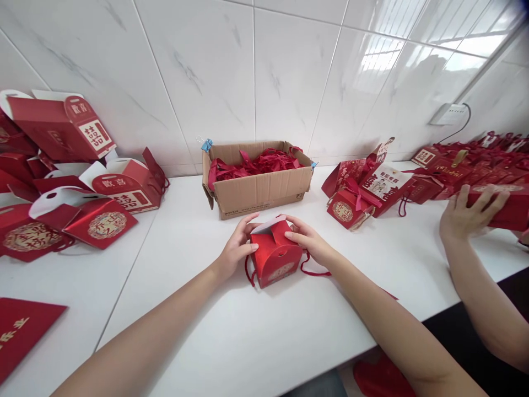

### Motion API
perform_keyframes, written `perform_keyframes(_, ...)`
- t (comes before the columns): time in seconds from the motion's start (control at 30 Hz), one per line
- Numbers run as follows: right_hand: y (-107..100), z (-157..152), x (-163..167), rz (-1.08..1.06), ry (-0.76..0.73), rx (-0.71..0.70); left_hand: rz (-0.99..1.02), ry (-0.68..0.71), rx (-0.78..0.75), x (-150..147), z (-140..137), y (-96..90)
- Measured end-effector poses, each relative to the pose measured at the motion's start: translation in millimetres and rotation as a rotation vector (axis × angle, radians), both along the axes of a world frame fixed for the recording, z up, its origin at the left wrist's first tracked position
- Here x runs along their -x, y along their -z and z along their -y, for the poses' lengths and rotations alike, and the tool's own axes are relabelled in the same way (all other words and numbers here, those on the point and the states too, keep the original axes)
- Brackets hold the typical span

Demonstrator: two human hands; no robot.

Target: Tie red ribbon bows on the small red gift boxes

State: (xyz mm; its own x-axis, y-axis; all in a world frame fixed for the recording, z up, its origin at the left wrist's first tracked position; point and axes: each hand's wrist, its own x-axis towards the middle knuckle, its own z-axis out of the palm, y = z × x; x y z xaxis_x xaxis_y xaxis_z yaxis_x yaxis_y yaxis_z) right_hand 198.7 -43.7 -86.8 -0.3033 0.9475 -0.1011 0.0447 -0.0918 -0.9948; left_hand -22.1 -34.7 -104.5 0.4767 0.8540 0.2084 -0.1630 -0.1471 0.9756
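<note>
A small red gift box (278, 259) with a round gold print stands on the white table in front of me. My left hand (236, 248) grips its left side, thumb on the top edge. On the opposite side, my right hand (312, 238) holds the box with its thumb on the top panel. The rear flap (270, 225) is raised and shows its pale inside. A dark red cord (312, 272) trails from the box's right side, and another cord end hangs at its left.
Behind stands a cardboard box (260, 190) full of red ribbons. Red gift boxes (99, 220) are piled at the left; a ribboned box (351, 207) stands right of the carton. A co-worker's hand (465, 215) holds another red box at the far right. Flat red card (28, 331) lies front left.
</note>
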Motion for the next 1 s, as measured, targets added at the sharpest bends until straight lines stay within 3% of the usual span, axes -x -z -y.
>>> perform_keyframes(0.13,-2.6,4.9,-2.6,-0.021,-0.086,-0.040,-0.020,-0.171,-0.120,-1.9,1.3,-4.2)
perform_keyframes(0.27,0.5,5.9,-2.6,-0.039,-0.065,-0.053,-0.132,-0.257,-0.342,-3.3,8.1,-5.7)
perform_keyframes(0.47,1.3,6.3,-3.2,-0.017,-0.020,-0.051,-0.084,-0.123,-0.552,-0.9,9.6,5.0)
perform_keyframes(0.63,-1.4,7.8,-4.0,-0.020,-0.019,-0.100,-0.072,-0.099,-0.691,-5.6,9.6,11.6)
perform_keyframes(0.83,-2.8,7.9,-7.4,-0.012,-0.158,-0.131,-0.027,-0.174,-0.677,-11.0,4.1,17.8)
perform_keyframes(1.0,-2.9,8.4,-8.6,0.016,-0.174,-0.155,0.007,-0.140,-0.609,-9.8,2.7,19.4)
